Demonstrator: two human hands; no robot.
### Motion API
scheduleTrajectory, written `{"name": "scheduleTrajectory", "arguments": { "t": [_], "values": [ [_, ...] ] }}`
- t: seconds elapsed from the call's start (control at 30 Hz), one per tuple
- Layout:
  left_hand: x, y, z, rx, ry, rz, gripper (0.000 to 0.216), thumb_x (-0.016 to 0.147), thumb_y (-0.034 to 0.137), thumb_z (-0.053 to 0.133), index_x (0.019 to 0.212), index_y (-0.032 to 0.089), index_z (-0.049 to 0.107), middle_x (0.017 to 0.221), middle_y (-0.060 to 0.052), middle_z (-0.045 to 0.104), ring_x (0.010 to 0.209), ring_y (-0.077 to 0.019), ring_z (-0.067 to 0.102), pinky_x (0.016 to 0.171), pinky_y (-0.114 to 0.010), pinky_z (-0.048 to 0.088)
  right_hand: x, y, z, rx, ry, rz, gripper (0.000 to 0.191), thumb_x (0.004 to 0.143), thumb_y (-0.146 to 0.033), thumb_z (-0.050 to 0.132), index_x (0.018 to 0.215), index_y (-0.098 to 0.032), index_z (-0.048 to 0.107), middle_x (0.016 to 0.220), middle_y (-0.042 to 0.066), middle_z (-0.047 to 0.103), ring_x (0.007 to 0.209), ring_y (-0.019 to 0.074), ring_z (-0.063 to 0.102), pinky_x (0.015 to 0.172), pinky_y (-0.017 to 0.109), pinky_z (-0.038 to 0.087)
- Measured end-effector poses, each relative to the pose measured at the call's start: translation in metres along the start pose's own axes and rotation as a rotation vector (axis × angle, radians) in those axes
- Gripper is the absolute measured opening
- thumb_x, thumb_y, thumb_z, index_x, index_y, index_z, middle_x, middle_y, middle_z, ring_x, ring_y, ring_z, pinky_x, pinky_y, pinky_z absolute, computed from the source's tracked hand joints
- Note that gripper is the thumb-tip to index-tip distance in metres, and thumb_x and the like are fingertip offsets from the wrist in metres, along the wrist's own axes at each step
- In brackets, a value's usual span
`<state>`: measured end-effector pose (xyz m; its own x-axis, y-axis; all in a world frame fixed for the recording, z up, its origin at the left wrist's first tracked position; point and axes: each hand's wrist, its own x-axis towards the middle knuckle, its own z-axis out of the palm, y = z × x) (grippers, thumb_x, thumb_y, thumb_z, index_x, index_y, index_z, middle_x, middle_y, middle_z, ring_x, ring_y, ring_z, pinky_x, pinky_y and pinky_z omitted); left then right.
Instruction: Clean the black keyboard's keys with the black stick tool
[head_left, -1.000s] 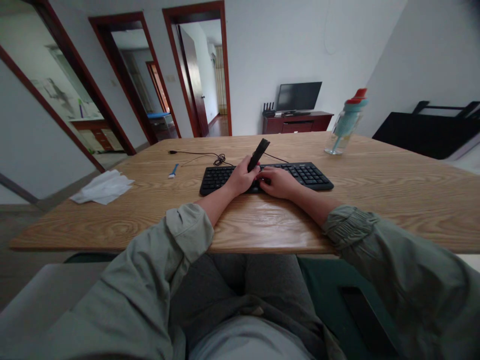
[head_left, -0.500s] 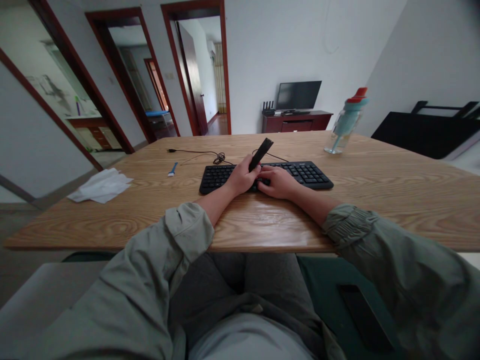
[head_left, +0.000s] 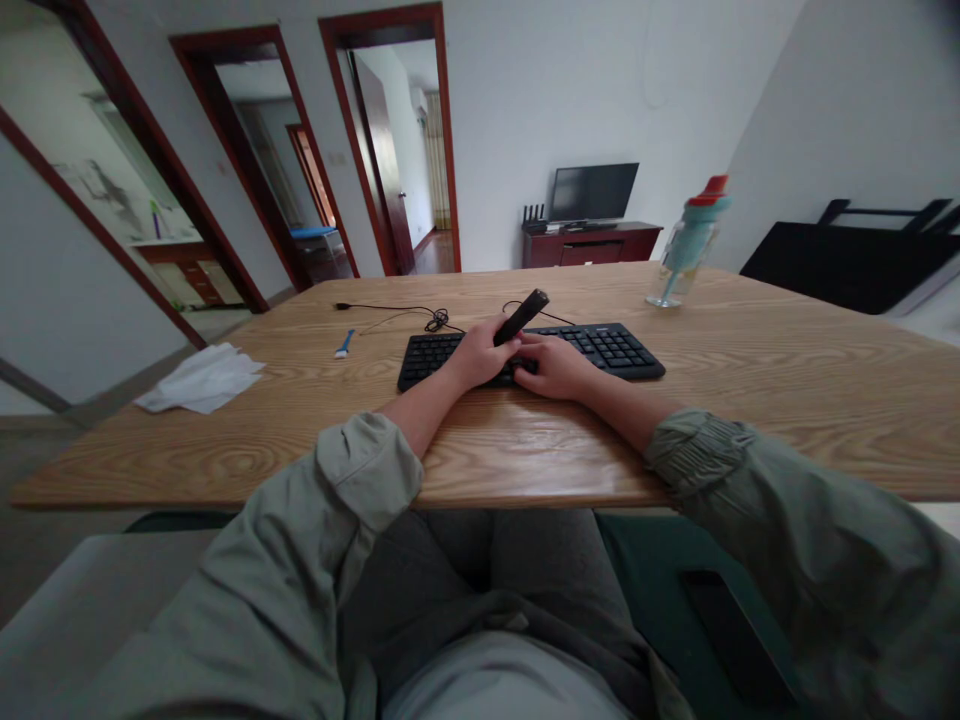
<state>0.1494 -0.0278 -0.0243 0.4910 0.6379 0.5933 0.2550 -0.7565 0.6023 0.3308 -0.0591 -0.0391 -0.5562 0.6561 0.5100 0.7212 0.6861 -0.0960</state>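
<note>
A black keyboard [head_left: 619,350] lies on the wooden table before me, its middle covered by my hands. My left hand [head_left: 480,355] is closed around a thick black bar-shaped tool [head_left: 523,315], whose upper end points up and to the right; its lower end is hidden behind my fingers. Close against it, my right hand [head_left: 555,366] rests over the keyboard's middle, fingers bent and thumb tucked under. Whatever lies between those fingertips is too dark and covered to make out. Behind the keyboard runs its thin cable with a coiled bundle [head_left: 437,320].
A small blue-and-white brush [head_left: 345,344] lies left of the keyboard, with crumpled white tissue [head_left: 201,378] farther left. A clear bottle with a red lid [head_left: 684,245] stands at the back right. A phone [head_left: 735,635] lies on the green seat beside my leg.
The black tool in my left hand has tipped lower and to the right. My left hand has shifted slightly with it, while the right hand has stayed almost in place.
</note>
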Motion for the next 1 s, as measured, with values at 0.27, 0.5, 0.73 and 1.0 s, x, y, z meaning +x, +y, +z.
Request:
{"name": "scheduleTrajectory", "arguments": {
  "t": [0.27, 0.5, 0.73, 1.0],
  "values": [
    [0.003, -0.002, -0.003, -0.136, -0.048, -0.121, 0.020, 0.079, 0.026, 0.051, 0.091, 0.012, 0.061, 0.088, -0.008, 0.063, 0.084, -0.0193, 0.058, 0.084, -0.034, 0.048, 0.003, 0.001, -0.003, 0.084, -0.030, 0.006, 0.032, 0.083, -0.029, 0.056, 0.106, -0.015, 0.074, 0.107, 0.012, 0.069, 0.094, 0.0245, 0.064, 0.089, 0.034, 0.047],
    [0.004, 0.006, -0.008, -0.009, -0.138, -0.015, 0.028, 0.079, 0.025, 0.049, 0.096, 0.011, 0.065, 0.101, -0.010, 0.064, 0.101, -0.0245, 0.057, 0.099, -0.039, 0.044, 0.005, 0.001, -0.005, 0.273, 0.016, 0.002, 0.025, 0.084, -0.025, 0.055, 0.094, -0.014, 0.075, 0.095, 0.009, 0.071, 0.084, 0.0203, 0.063, 0.081, 0.031, 0.047],
    [0.005, -0.003, -0.034, -0.007, -0.170, -0.085, 0.025, 0.075, 0.024, 0.049, 0.090, 0.012, 0.066, 0.096, -0.008, 0.065, 0.098, -0.0242, 0.058, 0.097, -0.038, 0.045, 0.006, -0.005, -0.016, 0.285, 0.103, 0.109, 0.025, 0.083, -0.031, 0.058, 0.092, -0.014, 0.074, 0.082, 0.006, 0.068, 0.072, 0.0168, 0.057, 0.069, 0.029, 0.041],
    [-0.003, 0.006, -0.035, -0.004, -0.245, -0.069, 0.028, 0.077, 0.021, 0.054, 0.101, 0.013, 0.066, 0.099, -0.006, 0.067, 0.094, -0.0199, 0.061, 0.090, -0.034, 0.048, 0.007, -0.002, -0.016, 0.303, 0.079, 0.126, 0.026, 0.079, -0.028, 0.060, 0.095, -0.012, 0.073, 0.077, 0.005, 0.065, 0.065, 0.0137, 0.052, 0.063, 0.027, 0.038]
  ]
}}
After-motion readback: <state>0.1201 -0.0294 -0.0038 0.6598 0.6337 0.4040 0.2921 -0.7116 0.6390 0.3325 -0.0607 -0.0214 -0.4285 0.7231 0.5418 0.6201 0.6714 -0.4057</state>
